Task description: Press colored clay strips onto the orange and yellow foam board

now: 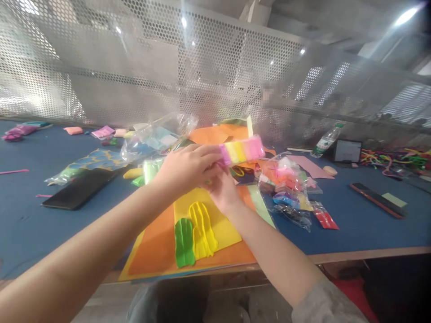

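My left hand (188, 167) is closed on the near end of a striped pink, yellow and purple strip (243, 150), held above the table. Just below it, my right hand (224, 188) is against the left one, its fingers curled and partly hidden, and what it grips cannot be made out. Under my hands, a yellow sheet (229, 231) lies on an orange sheet (153, 246). Flattened green clay (184, 242) and ridged yellow clay (204, 229) lie side by side on the yellow sheet, touching.
Bagged colored clay (286, 184) and a red packet (325, 216) lie to the right. Further right are a bottle (326, 141), a dark-framed device (348, 151) and a long dark object (376, 200). A black slab (81, 189) lies left. A perforated screen (218, 67) stands behind.
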The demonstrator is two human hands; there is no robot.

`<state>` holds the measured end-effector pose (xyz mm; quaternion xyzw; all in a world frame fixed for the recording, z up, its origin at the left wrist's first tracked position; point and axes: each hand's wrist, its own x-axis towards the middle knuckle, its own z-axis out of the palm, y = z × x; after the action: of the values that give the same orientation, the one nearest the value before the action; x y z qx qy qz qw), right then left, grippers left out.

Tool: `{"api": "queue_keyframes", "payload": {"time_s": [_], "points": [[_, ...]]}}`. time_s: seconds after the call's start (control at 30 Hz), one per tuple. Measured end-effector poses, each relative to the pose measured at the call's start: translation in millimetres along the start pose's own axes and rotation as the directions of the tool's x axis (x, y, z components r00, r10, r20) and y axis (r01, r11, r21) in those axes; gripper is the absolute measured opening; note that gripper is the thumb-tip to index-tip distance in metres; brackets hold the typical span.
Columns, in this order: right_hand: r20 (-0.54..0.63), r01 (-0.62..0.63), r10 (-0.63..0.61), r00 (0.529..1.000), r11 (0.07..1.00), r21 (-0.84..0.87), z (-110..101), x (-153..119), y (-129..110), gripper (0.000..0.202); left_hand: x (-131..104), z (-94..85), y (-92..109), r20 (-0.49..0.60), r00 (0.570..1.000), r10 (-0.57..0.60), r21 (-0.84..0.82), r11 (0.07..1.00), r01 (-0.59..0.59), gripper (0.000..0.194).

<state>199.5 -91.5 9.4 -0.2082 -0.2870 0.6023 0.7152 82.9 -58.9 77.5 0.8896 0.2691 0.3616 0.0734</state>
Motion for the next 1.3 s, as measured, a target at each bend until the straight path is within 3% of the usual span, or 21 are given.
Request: {"api": "queue_keyframes", "payload": {"time_s": [0.13,0.33,0.5,0.67,0.83,0.93,1.03,1.17,1.23,1.3], "points": [[0.089,-0.038,0.034,0.995,0.998,0.041,1,0,-4,0.029,7,-6.5,-5,0.049,0.998,-0.032,-0.039,0.999,0.034,0.034],[0.068,-0.03,0.028,0.997,0.999,0.03,4,-4,-3,0.031,6,-7.5,-13,0.039,0.998,-0.046,0.057,0.997,0.044,0.023],[0.018,0.008,-0.009,1.0,1.0,0.021,3,-3,-2,0.035,2,0.0,-5,-0.055,0.998,-0.04,0.188,0.981,0.049,0.01],[-0.112,0.015,-0.018,0.994,1.0,-0.023,-4,5,-3,0.034,1,9.3,6,0.002,0.999,0.033,0.326,0.945,-0.032,0.017],[-0.176,-0.046,0.023,0.984,0.991,-0.123,-10,12,-5,0.042,6,13.6,4,0.089,0.99,-0.108,0.165,0.982,0.093,0.018],[-0.211,-0.039,0.006,0.978,0.988,-0.151,-10,11,-5,0.046,9,11.1,0,0.063,0.984,-0.168,0.038,0.985,0.166,0.021],[-0.242,-0.016,-0.024,0.97,0.987,-0.162,-6,7,-3,0.048,9,5.6,0,0.047,0.983,-0.176,0.03,0.984,0.175,0.023],[-0.215,-0.037,0.007,0.977,0.99,-0.135,-2,4,-3,0.045,2,-3.2,2,0.138,0.985,-0.103,0.214,0.974,0.071,0.027],[-0.203,-0.064,0.036,0.978,0.989,-0.134,-2,4,-2,0.045,0,-6.4,1,0.21,0.978,-0.006,0.367,0.927,-0.073,0.034],[-0.214,-0.071,0.038,0.976,0.986,-0.151,-4,5,-1,0.048,-1,-8.5,-1,0.331,0.941,0.069,0.471,0.852,-0.228,0.031]]}}
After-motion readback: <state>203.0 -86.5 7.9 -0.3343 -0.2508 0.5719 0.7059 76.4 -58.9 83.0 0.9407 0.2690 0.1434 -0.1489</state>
